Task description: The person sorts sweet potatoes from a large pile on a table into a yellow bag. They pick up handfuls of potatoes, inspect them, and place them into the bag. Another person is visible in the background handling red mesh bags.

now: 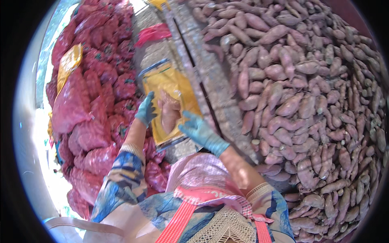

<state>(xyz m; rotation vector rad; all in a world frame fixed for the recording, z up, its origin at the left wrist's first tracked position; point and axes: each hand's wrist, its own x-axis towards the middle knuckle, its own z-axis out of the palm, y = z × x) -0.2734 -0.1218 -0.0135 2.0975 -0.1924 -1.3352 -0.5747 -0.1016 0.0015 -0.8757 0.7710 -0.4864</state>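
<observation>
My left hand (146, 110), in a teal glove, is held over the left side of a yellow plastic sheet or bag (188, 91). Its fingers are spread and grip nothing. Across from it, my right hand (205, 132), gloved the same way, reaches in with fingers apart and nothing in them. Between both hands a few pale, pinkish-brown sweet potatoes (170, 114) rest on the yellow plastic. A dark blue-grey edge (156, 66) shows at the far end of the plastic; what lies beneath is hidden.
A large heap of loose sweet potatoes (285, 103) fills the right side. Filled red mesh bags (91, 130) are piled at left, with a yellow packet (70, 65) on them. A red bag (153, 33) lies ahead on the ground, beside a long dark strip (200, 88).
</observation>
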